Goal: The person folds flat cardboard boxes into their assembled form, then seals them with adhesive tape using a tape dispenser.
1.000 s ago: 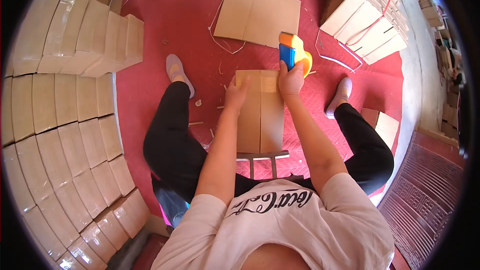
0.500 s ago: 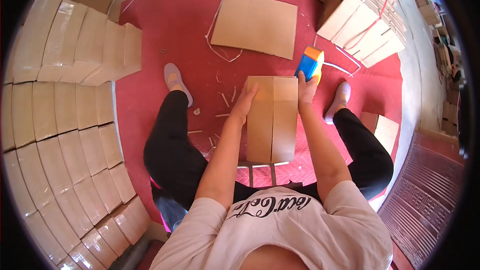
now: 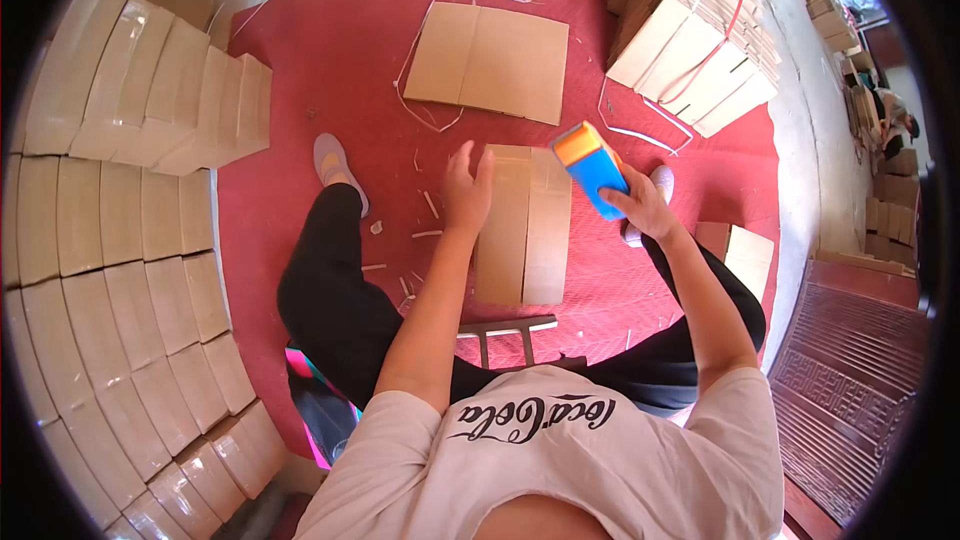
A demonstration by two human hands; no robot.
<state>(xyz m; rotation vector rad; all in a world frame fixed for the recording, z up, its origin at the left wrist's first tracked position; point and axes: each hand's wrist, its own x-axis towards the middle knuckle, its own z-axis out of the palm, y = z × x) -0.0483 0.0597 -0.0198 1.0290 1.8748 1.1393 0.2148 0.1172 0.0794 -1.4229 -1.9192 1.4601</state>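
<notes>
A closed cardboard box [image 3: 505,225] stands between my legs, its top flaps meeting along a lengthwise seam. My left hand [image 3: 468,190] is raised beside the box's left edge, fingers apart and nothing in it. On the other side, my right hand [image 3: 640,202] grips a blue, orange and yellow hand-held tool [image 3: 597,175]. The tool is tilted, its orange end pointing up and left over the box's right edge. Its exact kind does not show.
Sealed cartons [image 3: 120,230] are stacked high on the left. A flat cardboard sheet [image 3: 490,60] lies on the red floor covering [image 3: 320,50]. Strapped flattened cartons [image 3: 690,50] stand at upper right, near loose straps [image 3: 640,135]. A dark metal bar [image 3: 505,328] lies before me.
Both hands have come away from the box's sides. The right hand has lifted and turned the tool, while the left has opened. The box looks slightly smaller, farther from the camera.
</notes>
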